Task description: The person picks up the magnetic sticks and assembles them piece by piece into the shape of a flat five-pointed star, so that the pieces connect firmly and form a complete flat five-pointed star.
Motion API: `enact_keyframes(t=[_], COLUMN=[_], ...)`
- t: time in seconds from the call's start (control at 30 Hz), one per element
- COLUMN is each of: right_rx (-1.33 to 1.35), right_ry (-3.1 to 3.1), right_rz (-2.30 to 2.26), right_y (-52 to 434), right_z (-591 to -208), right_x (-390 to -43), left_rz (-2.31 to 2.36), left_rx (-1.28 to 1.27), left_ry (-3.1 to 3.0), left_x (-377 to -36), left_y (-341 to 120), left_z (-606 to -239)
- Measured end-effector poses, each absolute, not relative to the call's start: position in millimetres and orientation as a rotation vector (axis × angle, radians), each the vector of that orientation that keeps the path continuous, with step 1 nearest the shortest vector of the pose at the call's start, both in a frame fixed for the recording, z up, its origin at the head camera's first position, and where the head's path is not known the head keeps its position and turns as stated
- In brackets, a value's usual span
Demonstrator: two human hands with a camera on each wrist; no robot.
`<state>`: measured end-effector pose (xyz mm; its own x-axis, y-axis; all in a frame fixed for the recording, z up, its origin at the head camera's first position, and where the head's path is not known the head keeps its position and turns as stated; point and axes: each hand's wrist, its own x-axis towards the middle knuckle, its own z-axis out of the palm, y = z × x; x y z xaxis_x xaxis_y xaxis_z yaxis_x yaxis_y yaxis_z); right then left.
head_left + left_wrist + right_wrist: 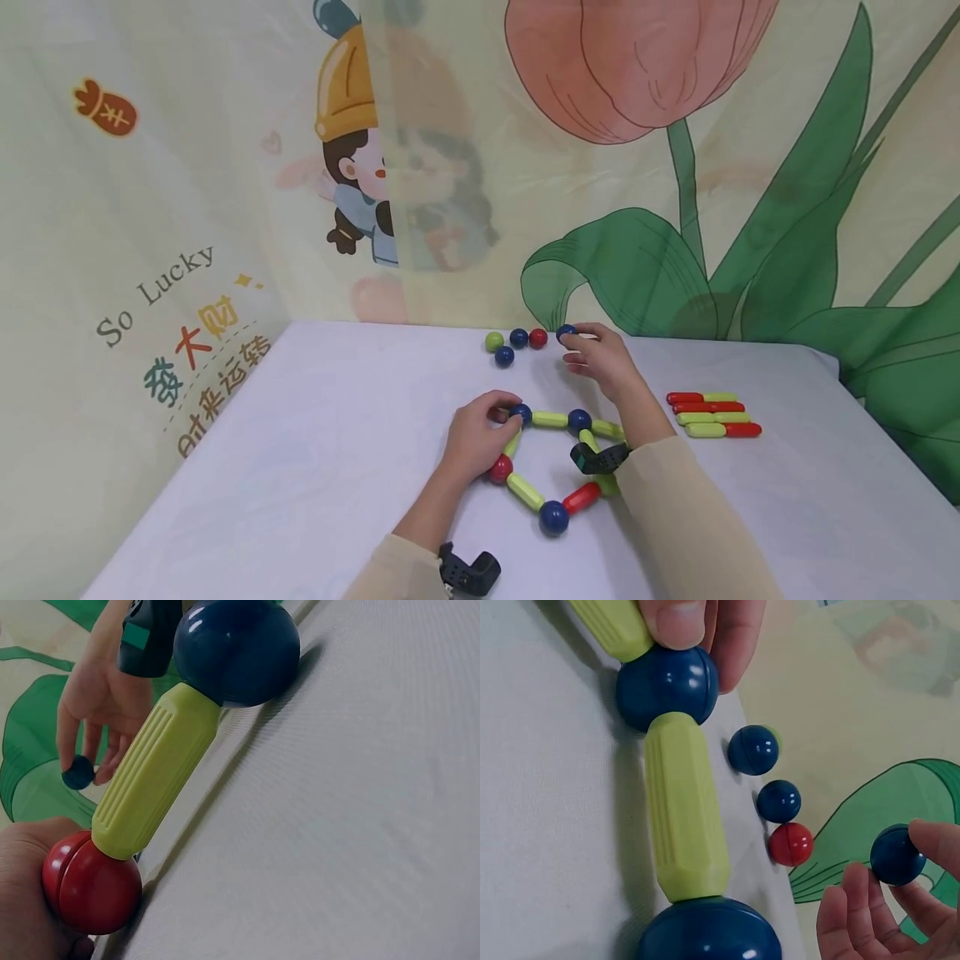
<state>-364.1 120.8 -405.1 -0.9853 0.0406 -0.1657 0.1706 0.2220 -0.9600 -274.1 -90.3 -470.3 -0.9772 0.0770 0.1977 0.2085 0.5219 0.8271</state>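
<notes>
A ring of green and red rods joined by balls (553,517) lies on the white table (300,433). My left hand (504,410) grips the ring's blue ball (521,412) at its upper left corner; in the right wrist view the fingertips (681,621) sit on that ball (667,686) above a green rod (684,817). Farther back, my right hand (577,342) pinches a loose blue ball (567,332), the same blue ball (896,855) between thumb and fingers in the right wrist view. The left wrist view shows a red ball (94,885), a green rod (154,772) and a blue ball (236,649).
Several loose balls lie near the table's far edge: green (493,341), blue (518,337), red (537,337) and blue (504,356). A stack of red-and-green rods (712,414) lies to the right. A printed cloth backdrop (637,167) hangs behind the table.
</notes>
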Motion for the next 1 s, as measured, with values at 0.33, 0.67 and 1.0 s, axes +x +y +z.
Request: enact_keyframes(t=[0.33,0.67,1.0], right_rx=[0.112,0.011,-0.050], right_ry=[2.425,2.565,2.613], right_rz=[-1.844,-1.684,-1.656], right_y=[134.8,144.4,153.8], right_z=[-395.0,-392.2,-393.4], right_x=[-345.4,-324.7,-303.7], left_rz=[-1.466,-1.456,-1.485], left_rx=[-0.256,-0.257,-0.242], left_ry=[-2.614,-2.615,-2.612], left_x=[-274.7,-273.3,-273.6], left_y=[-89.9,-91.7,-90.9], left_z=[-469.9,-469.4,-470.0])
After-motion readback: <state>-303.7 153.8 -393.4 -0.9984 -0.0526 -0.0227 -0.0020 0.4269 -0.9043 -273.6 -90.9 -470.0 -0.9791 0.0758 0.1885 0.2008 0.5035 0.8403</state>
